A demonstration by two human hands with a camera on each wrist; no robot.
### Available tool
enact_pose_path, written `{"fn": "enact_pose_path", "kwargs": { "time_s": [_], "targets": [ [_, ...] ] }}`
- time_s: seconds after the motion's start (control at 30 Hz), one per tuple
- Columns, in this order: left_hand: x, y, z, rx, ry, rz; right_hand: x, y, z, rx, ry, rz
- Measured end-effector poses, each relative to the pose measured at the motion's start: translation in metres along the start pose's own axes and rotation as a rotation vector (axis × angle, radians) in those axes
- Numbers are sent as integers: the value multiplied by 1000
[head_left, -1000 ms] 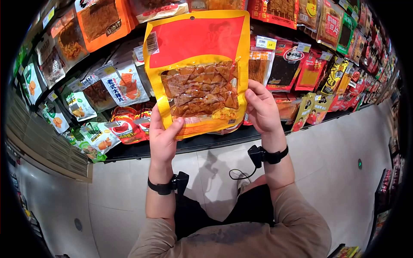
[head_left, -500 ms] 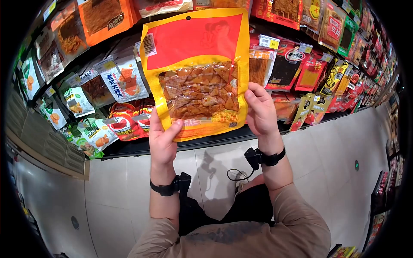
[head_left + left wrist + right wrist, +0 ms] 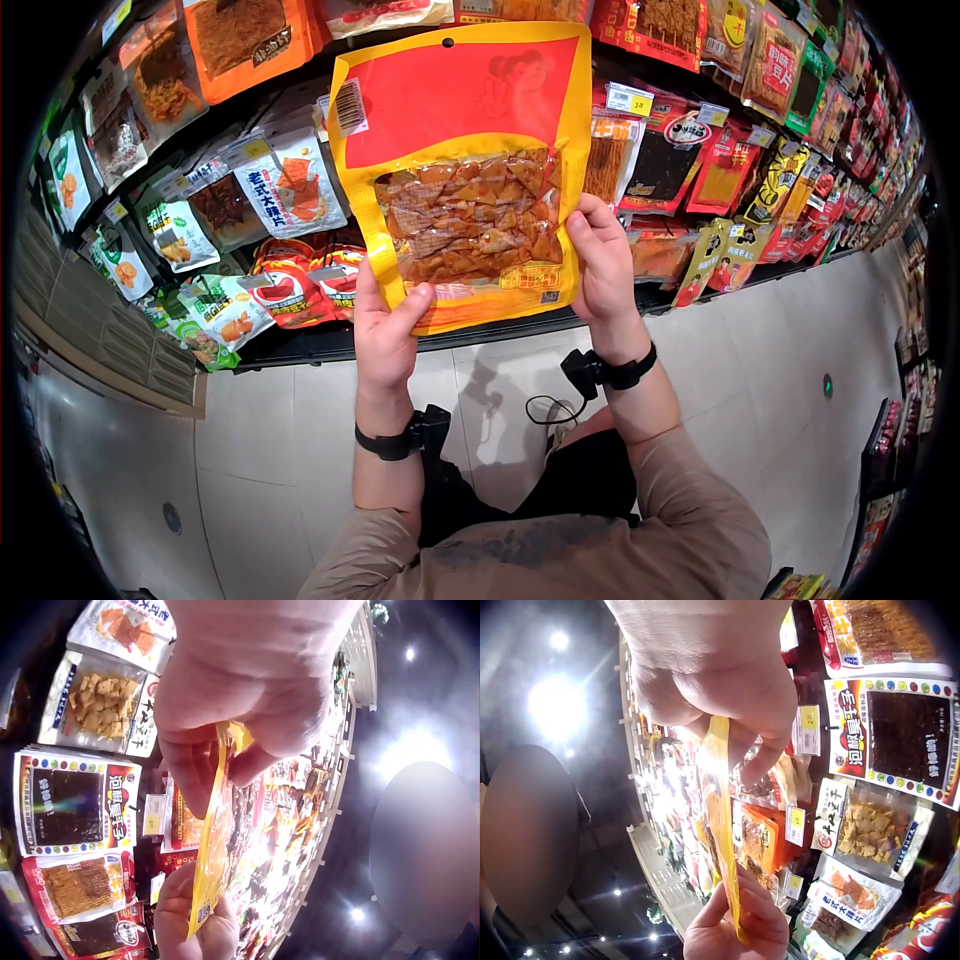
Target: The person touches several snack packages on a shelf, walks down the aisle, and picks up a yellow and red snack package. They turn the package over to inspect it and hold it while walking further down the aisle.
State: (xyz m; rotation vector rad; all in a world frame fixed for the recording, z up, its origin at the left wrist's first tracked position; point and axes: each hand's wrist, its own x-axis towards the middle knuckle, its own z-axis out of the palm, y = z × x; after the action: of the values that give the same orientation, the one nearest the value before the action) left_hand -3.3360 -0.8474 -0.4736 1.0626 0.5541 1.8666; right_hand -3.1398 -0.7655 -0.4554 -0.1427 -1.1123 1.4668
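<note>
Basically same grip as ½ sec ago, w/ small shifts: the yellow-and-red bag [image 3: 450, 95] sits a touch lower in head view & looks slightly wider, its R edge further right; both hands a bit lower & a bit closer together. Goods behind hardly changed. Bag's approx. upright, up in front of the snack rack [image 3: 290, 352], window side toward the wearer.

L hand [image 3: 388, 335] pinches the bag's lower L corner, thumb on the near face; R hand [image 3: 603, 265] pinches the R edge, lower half. Wrist views show the bag edge-on btwn thumb & fingers, both hands.

Counts: 1 bag held; on it 1 hang hole [image 3: 448, 43], 1 barcode [image 3: 351, 107] (upper L), 1 clear window [image 3: 470, 215] w/ brown pieces inside. 2 hands, 2 black wrist straps [image 3: 628, 370] (1 per wrist), 1 loose cable loop [image 3: 545, 412] nr the R one. Behind: 2 red packs [image 3: 290, 285] just beside L hand, 2 gold packs [image 3: 700, 268] to the R, 1 big orange pack [image 3: 245, 45] upper L. Far-R packs too small to count.
</note>
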Motion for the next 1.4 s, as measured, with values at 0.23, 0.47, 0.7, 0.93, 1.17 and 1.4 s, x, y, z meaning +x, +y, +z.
{"fn": "enact_pose_path", "kwargs": {
  "time_s": [0.23,0.47,0.7,0.93,1.17,1.4],
  "targets": [
    [-3,-2,-4,33,4,-4,-1,3,3,20,8,11],
    [-4,1,-3,-14,7,-28,0,4,8,19,12,-20],
    [-6,6,-4,-57,-12,-29,-2,5,9,29,-13,-10],
    [-13,6,-3,-44,35,-48,-7,7,11,-20,-36,-15],
    [-13,6,1,-63,-6,-33,-9,4,12,-77,-14,-59],
    [-15,2,5,-95,-18,-53,-8,0,11,-68,-17,-64]
  ]
}}
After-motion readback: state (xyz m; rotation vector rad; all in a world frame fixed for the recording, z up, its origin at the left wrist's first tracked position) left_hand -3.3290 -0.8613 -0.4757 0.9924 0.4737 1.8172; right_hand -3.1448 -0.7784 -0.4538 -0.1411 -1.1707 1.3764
